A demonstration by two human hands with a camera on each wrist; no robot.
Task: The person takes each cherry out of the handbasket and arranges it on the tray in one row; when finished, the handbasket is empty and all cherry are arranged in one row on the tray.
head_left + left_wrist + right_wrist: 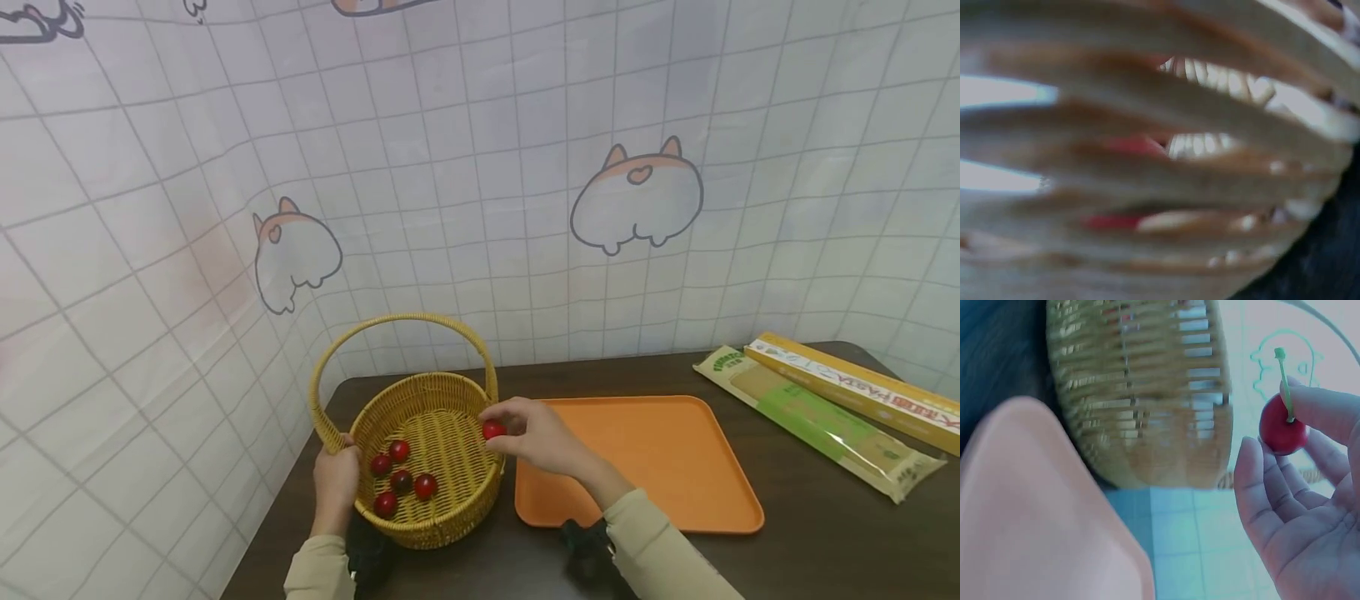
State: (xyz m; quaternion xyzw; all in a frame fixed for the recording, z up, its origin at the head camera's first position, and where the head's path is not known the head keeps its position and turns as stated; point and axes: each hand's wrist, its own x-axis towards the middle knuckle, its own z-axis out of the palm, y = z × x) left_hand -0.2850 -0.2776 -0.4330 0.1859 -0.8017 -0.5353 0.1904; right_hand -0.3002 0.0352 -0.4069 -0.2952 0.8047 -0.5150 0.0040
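Right wrist view, right hand (1307, 525) pinching round, red, green-stemmed cherry (1280, 435), head view, left hand (337, 479) gripping basket (450, 527)

red cherry (493, 429), yellow basket (438, 533), orange tray (645, 462), grey-gridded white backdrop (480, 242)

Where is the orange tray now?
In the head view, the orange tray lies on the dark table, just right of the wicker basket, partly hidden by the right hand.

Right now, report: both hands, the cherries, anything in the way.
Left hand holding basket at left side. Right hand pinching one cherry by right rim. Five more cherries inside basket. No obstruction apparent near held cherry.
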